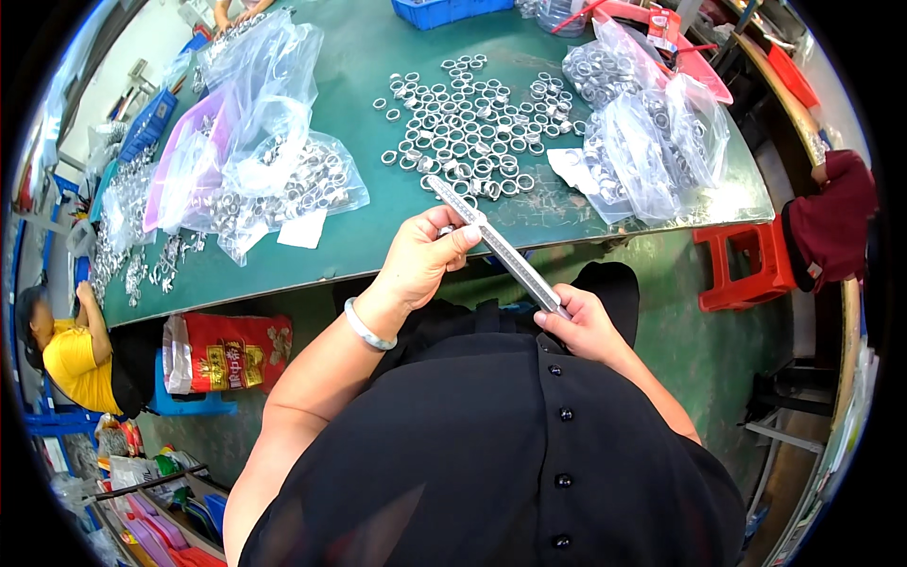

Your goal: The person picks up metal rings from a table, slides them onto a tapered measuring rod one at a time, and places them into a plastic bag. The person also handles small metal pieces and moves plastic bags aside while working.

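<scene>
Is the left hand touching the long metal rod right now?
Touching. The head view shows the left hand with its fingertips pinched on the metal rod near its middle, while the right hand grips the lower end.

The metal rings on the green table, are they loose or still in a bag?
Both. Many metal rings lie spread loose on the green table; others remain inside clear plastic bags.

A small-parts workshop: green worktable (378, 217), loose metal rings (472, 123), bagged rings (652, 142), plastic stools (742, 265).
</scene>
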The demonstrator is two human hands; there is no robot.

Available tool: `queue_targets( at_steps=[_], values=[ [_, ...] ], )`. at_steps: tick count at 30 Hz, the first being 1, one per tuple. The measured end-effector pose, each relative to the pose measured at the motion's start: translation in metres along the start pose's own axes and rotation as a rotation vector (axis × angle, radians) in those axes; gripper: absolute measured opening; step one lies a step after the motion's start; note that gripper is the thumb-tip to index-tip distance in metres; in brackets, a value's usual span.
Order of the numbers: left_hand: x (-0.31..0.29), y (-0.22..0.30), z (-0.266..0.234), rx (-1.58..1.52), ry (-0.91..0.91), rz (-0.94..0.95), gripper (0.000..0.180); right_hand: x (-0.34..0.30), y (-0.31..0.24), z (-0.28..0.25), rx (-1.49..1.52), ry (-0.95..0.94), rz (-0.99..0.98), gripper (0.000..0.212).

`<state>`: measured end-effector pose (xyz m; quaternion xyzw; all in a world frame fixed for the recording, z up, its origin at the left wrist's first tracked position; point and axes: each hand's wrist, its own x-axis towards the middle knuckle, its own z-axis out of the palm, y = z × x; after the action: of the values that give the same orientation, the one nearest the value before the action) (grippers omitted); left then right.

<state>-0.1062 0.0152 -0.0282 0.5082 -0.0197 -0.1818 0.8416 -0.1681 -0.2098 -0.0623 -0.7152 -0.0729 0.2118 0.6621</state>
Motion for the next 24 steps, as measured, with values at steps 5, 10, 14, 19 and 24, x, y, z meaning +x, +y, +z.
queue_targets(
  at_steps=[5,10,14,19,24],
  values=[
    [0.0014,0.0007,-0.0036,0.024,-0.03,-0.007,0.018,-0.0001,0.0008,-0.001,0.014,-0.009,0.015,0.016],
    [0.0038,0.0031,0.001,0.044,-0.003,-0.014,0.012,0.0004,-0.0004,-0.0017,0.097,-0.036,0.064,0.014],
    [0.0065,0.003,0.0004,0.074,0.006,-0.016,0.013,-0.0005,-0.0044,-0.0019,0.219,-0.07,0.172,0.011],
    [0.0085,0.0028,-0.0001,0.059,0.002,-0.03,0.013,0.0005,-0.0017,-0.0035,0.261,-0.088,0.163,0.01],
    [0.0101,0.0028,-0.0002,0.061,-0.001,-0.026,0.013,0.0014,-0.0011,-0.0046,0.303,-0.107,0.159,0.011]
  ],
)
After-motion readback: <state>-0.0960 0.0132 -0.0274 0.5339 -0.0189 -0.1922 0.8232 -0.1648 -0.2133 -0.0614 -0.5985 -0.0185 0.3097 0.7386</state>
